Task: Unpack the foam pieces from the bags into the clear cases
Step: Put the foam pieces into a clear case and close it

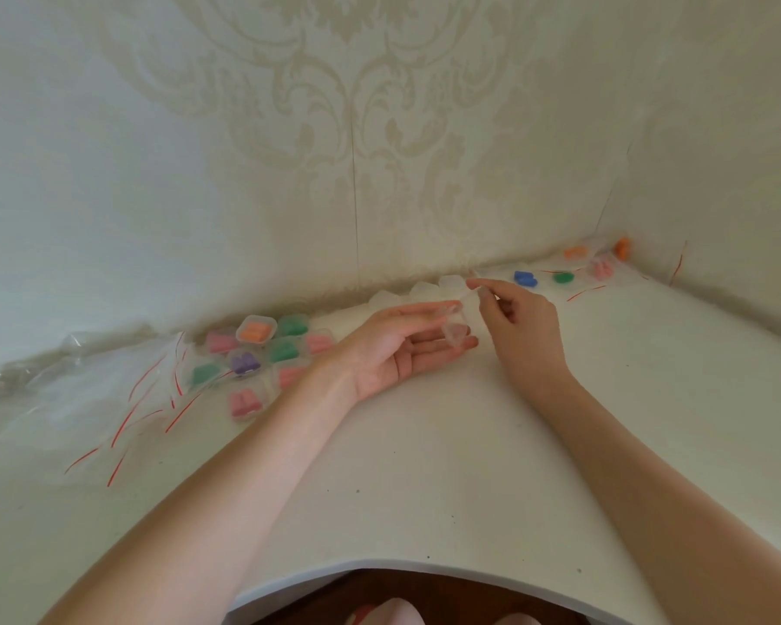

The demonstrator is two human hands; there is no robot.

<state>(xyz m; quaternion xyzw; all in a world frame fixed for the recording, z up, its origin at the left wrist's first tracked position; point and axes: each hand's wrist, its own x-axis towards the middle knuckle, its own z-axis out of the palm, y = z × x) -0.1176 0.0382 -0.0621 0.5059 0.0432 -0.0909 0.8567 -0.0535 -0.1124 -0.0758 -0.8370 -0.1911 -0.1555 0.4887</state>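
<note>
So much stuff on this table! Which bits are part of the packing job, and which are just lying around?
Part of the job:
- clear case held by the left hand and right hand
- filled cases
- bagged foam pieces at the right
- empty cases by the wall

Just lying about:
- emptied bags at the left

Head camera looks down, close, over the table (424, 466) toward the wall (379, 128).

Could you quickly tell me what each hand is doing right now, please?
Left hand: palm up, fingers loosely curled around an empty clear case.
Right hand: thumb and fingertips pinched on the same case's upper edge, probably its lid.
</note>
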